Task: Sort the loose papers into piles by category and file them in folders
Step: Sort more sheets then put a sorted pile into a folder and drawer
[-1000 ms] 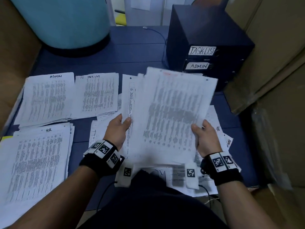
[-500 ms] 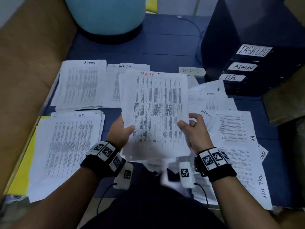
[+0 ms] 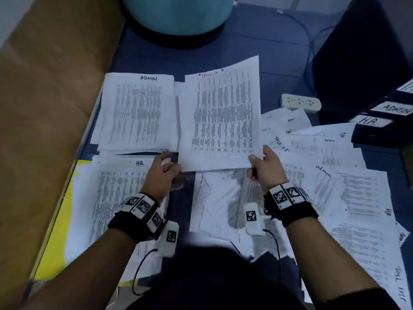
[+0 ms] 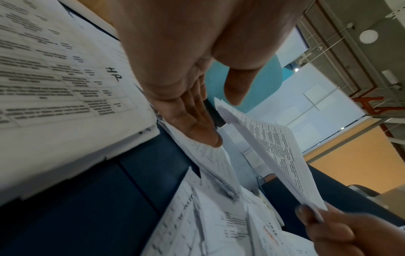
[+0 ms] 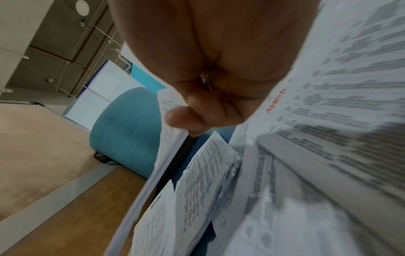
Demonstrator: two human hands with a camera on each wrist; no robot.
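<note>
A stapled printout headed "TASK LIST" in red hangs low over the sorted pile beside the ADMIN pile. My right hand pinches its lower right corner between thumb and fingers; the left wrist view shows that pinch on the printout. My left hand hovers at the lower left corner, its fingers straight, thumb apart, holding nothing. The HR pile lies under my left wrist. Unsorted papers spread to the right.
A black filing box labelled ADMIN and H.R. stands at the right, with a white power strip beside it. At the back stands a teal cylinder. A wooden panel walls the left. A yellow folder lies under the HR pile.
The task list printout has travelled left and away from me, over the pile next to ADMIN. My left hand has let go of its lower left corner; the right hand still pinches it.
</note>
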